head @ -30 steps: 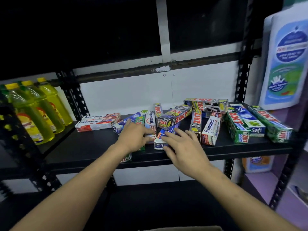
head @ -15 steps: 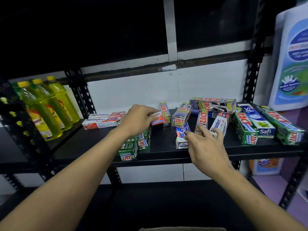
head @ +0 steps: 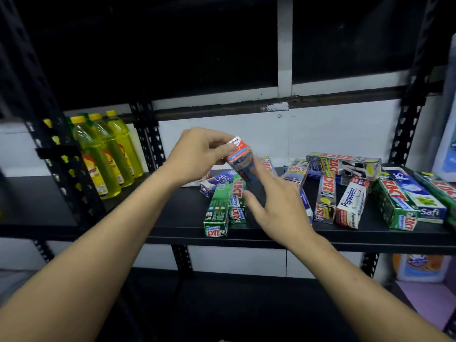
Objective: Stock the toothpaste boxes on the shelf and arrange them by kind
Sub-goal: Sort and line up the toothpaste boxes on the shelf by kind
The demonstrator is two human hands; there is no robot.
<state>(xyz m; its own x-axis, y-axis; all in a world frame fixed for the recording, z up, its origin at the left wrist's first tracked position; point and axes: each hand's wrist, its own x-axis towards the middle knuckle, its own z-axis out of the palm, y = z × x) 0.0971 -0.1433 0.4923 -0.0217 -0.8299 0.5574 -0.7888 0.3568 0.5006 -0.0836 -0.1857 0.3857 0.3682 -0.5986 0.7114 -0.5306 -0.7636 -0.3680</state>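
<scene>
**Red box (head: 237,154) lifted off the shelf (head: 172,218)**

Since a moment ago your left hand (head: 201,154) has raised the red box clear of the shelf, and your right hand (head: 276,206) has swung across to it. Yellow bottles (head: 108,154) stand at the far left. Loose toothpaste boxes lie across the middle and right: two green boxes (head: 218,213) side by side at the front edge, a silver box (head: 325,196) and a white box (head: 351,203) beyond. Your left hand pinches the red box's top end. Your right hand is spread flat by its lower end, but blur hides whether they touch.
</scene>
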